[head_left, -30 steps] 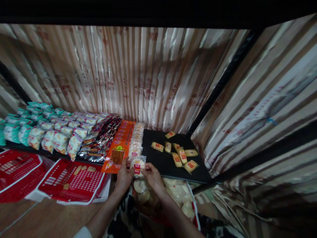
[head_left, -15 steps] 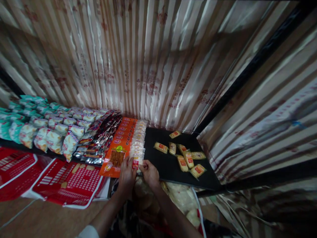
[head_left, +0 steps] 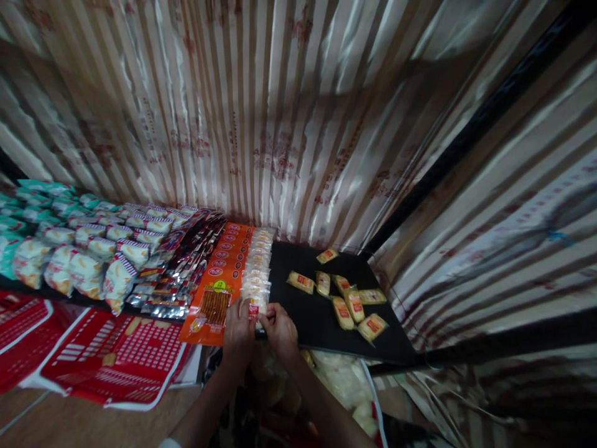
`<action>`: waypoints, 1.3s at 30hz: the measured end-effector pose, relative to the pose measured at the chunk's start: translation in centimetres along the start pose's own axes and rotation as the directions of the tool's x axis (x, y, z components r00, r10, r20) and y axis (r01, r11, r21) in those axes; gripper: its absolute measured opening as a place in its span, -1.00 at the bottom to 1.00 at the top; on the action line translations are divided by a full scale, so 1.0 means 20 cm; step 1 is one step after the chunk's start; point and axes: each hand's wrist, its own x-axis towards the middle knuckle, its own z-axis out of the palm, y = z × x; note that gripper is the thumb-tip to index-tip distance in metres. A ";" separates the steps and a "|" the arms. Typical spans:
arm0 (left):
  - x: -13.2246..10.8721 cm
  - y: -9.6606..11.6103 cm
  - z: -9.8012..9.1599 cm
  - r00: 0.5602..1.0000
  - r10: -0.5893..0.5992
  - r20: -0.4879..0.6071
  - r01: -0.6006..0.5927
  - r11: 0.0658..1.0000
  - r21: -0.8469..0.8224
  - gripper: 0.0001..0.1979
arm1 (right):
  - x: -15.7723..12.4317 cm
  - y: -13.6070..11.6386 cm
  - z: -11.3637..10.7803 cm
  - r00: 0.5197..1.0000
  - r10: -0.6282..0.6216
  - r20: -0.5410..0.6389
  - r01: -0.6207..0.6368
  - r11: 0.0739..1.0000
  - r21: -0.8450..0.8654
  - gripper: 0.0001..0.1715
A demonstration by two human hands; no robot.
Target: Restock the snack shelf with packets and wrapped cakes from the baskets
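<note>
Left hand and right hand pinch front white packet, right of orange packet; light grip likely best, edges squared to white row.

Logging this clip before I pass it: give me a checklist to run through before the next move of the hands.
1. Both hands at the front white packet: ok, left hand on its left, right hand on its right.
2. Front packet at the near end of the white row: ok.
3. Front packet fully on the black shelf: cannot tell, fingers cover it.
4. Orange bag within the shelf edge: not ok, its near end overhangs.
5. Yellow packets lined up: not ok, scattered to the right.
</note>
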 end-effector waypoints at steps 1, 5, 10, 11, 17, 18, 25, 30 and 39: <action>0.00 0.00 0.00 1.000 0.003 -0.009 -0.003 1.000 0.009 -0.64 | 0.00 0.00 0.00 1.000 -0.001 -0.001 0.001 1.000 0.008 -0.82; 0.00 0.01 0.01 1.000 -0.005 -0.013 0.006 0.999 0.035 -0.66 | -0.01 -0.01 0.00 0.999 0.014 -0.033 -0.013 0.998 0.055 -0.79; 0.02 0.01 0.01 1.000 -0.011 0.005 0.011 0.999 0.038 -0.66 | -0.02 0.00 0.02 0.997 0.024 -0.070 -0.020 0.999 0.048 -0.80; 0.02 0.01 0.01 1.000 -0.013 0.011 0.013 0.999 0.038 -0.66 | -0.02 0.00 0.03 0.997 0.014 -0.080 -0.011 0.999 0.038 -0.81; 0.01 0.04 -0.01 0.999 -0.015 0.044 0.012 0.998 0.054 -0.64 | -0.02 0.03 0.06 0.992 -0.036 -0.120 0.038 0.999 0.011 -0.81; 0.01 0.04 -0.01 0.999 -0.012 0.044 0.010 0.998 0.057 -0.64 | -0.02 0.04 0.05 0.992 -0.041 -0.115 0.045 0.999 0.027 -0.82; -0.02 0.08 -0.07 0.999 0.034 0.016 -0.035 0.998 0.049 -0.59 | -0.17 0.10 -0.04 0.971 -0.170 -0.166 0.207 0.950 0.234 -0.78; -0.19 0.14 -0.11 0.996 0.078 0.030 -0.079 0.997 0.010 -0.71 | -0.40 0.30 -0.11 0.966 -0.233 -0.116 0.247 0.962 0.121 -0.75; -0.58 0.21 0.12 0.885 0.060 0.461 -0.080 0.997 0.023 -0.50 | -0.53 0.57 -0.07 0.969 -0.246 0.008 0.245 0.961 -0.124 -0.58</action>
